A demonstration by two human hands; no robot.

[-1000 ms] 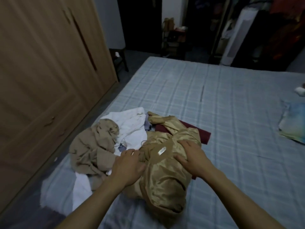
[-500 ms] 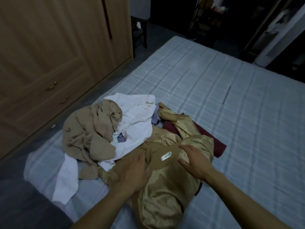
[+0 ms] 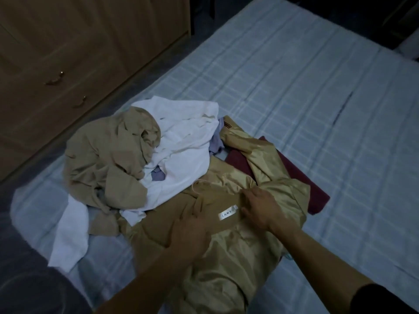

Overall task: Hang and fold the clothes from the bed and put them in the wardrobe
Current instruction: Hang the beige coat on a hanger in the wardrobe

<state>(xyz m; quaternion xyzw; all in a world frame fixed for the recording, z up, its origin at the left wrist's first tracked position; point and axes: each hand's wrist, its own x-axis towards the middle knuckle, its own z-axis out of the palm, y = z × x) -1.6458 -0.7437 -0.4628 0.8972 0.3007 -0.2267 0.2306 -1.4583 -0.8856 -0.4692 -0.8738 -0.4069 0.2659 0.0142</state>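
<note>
Bed (image 3: 294, 87) holds gold garment (image 3: 226, 264) under both hands (image 3: 260, 207).

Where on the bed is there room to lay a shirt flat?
The bed is bare beyond and right of the maroon cloth. The near-left corner is crowded: tan garment, white shirt and the gold garment under both hands.
</note>
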